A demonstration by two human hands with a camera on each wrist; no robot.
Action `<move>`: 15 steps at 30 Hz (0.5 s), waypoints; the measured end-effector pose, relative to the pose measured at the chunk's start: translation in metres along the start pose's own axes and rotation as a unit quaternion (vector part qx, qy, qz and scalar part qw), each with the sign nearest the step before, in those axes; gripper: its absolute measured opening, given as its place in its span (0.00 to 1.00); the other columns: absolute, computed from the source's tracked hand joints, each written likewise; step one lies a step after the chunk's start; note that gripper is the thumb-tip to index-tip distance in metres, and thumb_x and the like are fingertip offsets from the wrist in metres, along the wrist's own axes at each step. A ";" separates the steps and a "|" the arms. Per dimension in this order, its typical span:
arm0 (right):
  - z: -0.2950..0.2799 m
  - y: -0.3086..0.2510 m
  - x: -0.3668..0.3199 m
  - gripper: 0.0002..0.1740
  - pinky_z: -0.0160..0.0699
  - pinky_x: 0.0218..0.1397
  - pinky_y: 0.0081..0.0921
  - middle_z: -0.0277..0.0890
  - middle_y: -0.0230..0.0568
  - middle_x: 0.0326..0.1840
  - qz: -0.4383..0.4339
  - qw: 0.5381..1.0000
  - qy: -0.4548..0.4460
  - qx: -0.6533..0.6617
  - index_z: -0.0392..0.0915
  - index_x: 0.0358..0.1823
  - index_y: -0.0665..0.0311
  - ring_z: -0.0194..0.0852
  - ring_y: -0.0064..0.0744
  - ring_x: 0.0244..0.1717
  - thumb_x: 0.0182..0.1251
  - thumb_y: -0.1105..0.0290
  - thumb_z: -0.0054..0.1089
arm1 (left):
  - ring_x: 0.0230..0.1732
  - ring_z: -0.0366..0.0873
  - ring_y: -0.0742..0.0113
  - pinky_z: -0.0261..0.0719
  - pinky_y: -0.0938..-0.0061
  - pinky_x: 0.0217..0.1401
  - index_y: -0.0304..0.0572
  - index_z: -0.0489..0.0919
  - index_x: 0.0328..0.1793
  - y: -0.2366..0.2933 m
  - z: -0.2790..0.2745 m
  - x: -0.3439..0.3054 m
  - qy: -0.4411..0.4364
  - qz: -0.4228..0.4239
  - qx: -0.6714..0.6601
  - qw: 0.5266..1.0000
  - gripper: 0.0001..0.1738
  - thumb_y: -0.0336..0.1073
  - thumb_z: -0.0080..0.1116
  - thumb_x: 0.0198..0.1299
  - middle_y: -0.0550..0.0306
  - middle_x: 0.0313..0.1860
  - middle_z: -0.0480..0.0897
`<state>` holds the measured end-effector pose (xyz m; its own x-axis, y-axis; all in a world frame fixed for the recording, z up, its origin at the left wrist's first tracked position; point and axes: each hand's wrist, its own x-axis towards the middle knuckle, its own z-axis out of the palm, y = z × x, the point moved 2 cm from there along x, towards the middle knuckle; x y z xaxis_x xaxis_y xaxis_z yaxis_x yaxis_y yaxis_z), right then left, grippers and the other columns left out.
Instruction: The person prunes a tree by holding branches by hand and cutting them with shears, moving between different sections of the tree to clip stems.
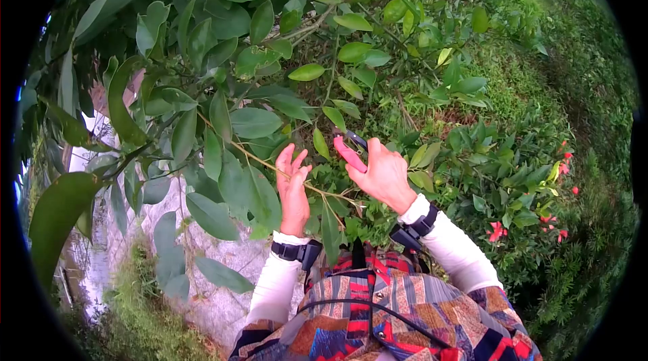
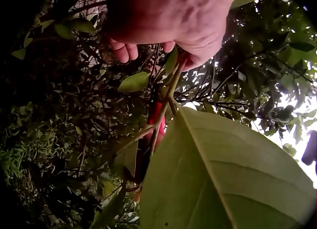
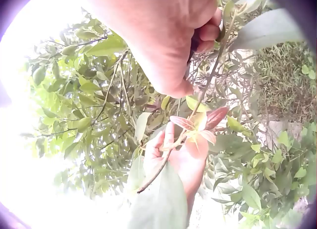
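Note:
My right hand (image 1: 386,175) grips hand pruners (image 1: 349,154) with one pink and one dark handle; their head lies among the leaves. To its left, my left hand (image 1: 292,189) is raised with its fingers loosely spread. A thin brown branch (image 1: 260,160) crosses the left hand in the head view. In the left wrist view the branch (image 2: 171,88) runs right by the left thumb, with a large leaf (image 2: 223,169) close to the camera. Pinkish young leaves (image 3: 215,117) sit near the branch's end in the right wrist view.
Leafy boughs (image 1: 250,57) hang around and above both hands. Red flowers (image 1: 497,231) grow on a bush at the right. A pale paved surface (image 1: 223,260) lies below at the left, with grass (image 1: 145,314) along it.

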<state>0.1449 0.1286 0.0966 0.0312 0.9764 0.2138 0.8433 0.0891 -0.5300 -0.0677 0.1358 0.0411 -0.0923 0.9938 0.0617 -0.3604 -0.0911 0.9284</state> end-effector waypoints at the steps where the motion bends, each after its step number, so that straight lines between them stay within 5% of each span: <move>1: -0.001 -0.002 0.001 0.28 0.79 0.42 0.48 0.82 0.53 0.30 -0.002 1.000 0.001 0.000 0.70 0.40 0.67 0.84 0.55 0.30 0.56 0.51 0.72 | 0.78 0.66 0.53 0.69 0.61 0.73 0.43 0.63 0.82 0.004 0.002 0.007 -0.005 0.010 -0.006 1.000 0.37 0.31 0.56 0.64 0.53 0.83 0.62; 4: 0.002 -0.003 0.007 0.28 0.79 0.41 0.48 0.82 0.52 0.30 0.001 1.000 -0.001 0.008 0.70 0.40 0.67 0.83 0.56 0.29 0.56 0.51 0.72 | 0.83 0.60 0.54 0.64 0.58 0.78 0.44 0.59 0.85 0.000 0.001 0.023 -0.028 0.018 -0.030 0.999 0.42 0.31 0.57 0.63 0.54 0.87 0.57; 15: 0.005 0.002 0.005 0.27 0.77 0.40 0.48 0.80 0.48 0.30 -0.033 0.999 0.021 -0.026 0.70 0.41 0.66 0.82 0.54 0.30 0.57 0.50 0.70 | 0.87 0.53 0.53 0.72 0.67 0.76 0.40 0.54 0.88 0.007 0.014 0.030 -0.087 0.025 -0.144 0.985 0.43 0.24 0.50 0.65 0.54 0.90 0.51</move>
<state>0.1444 0.1347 0.0921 -0.0038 0.9597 0.2810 0.8712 0.1412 -0.4702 -0.0600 0.1663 0.0544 0.0351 0.9810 0.1907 -0.6109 -0.1300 0.7810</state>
